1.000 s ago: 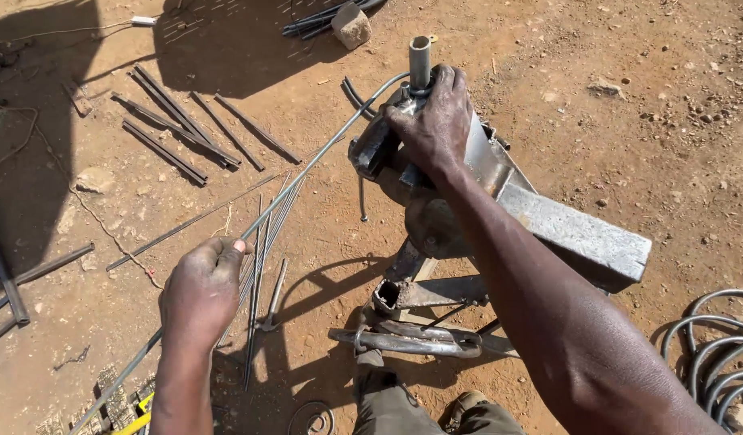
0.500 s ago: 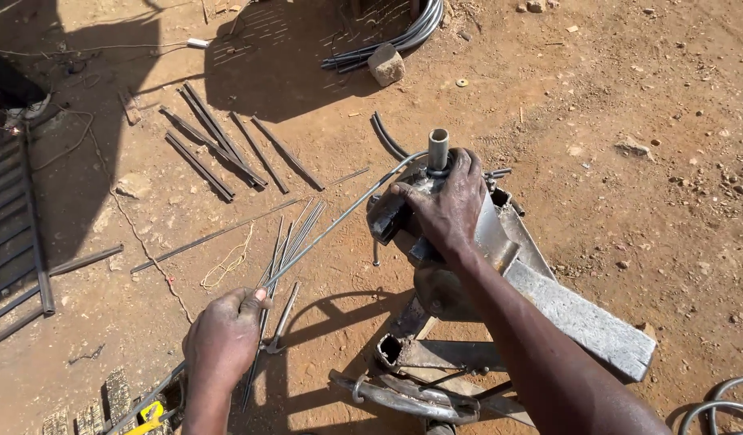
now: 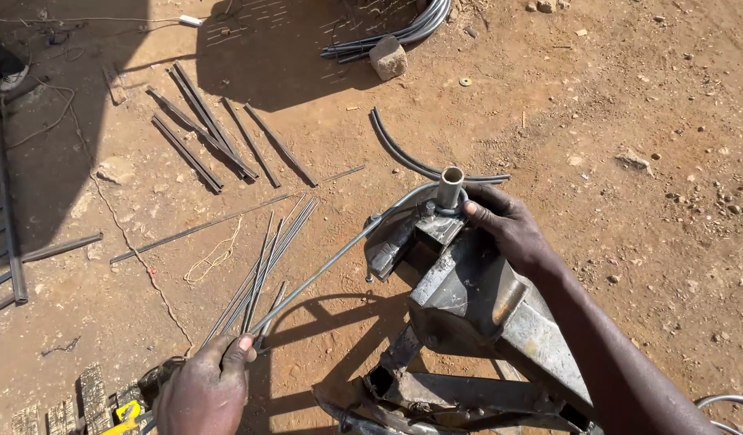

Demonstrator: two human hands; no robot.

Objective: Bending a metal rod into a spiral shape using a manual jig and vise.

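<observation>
- Steel bending jig (image 3: 476, 298): occupies the lower centre to lower right of the frame, standing on a frame of metal legs over bare dirt; a short upright pipe post (image 3: 450, 187) rises from its top.
- Long thin rod (image 3: 323, 270): runs diagonally from lower left up to the jig, where its far end curves around the base of the post.
- Right hand (image 3: 508, 225): centre right, laid on the jig top just beside the post, fingers curled against the bent end of the rod.
- Left hand (image 3: 202, 391): bottom left, closed around the near end of the rod, thumb up.
- Loose straight rods (image 3: 263, 266): fanned on the ground left of centre, beside the held rod.
- Dark flat bars (image 3: 206, 129): upper left, lying side by side.
- Stone block (image 3: 388, 58): top centre, resting on a bundle of curved bars.
</observation>
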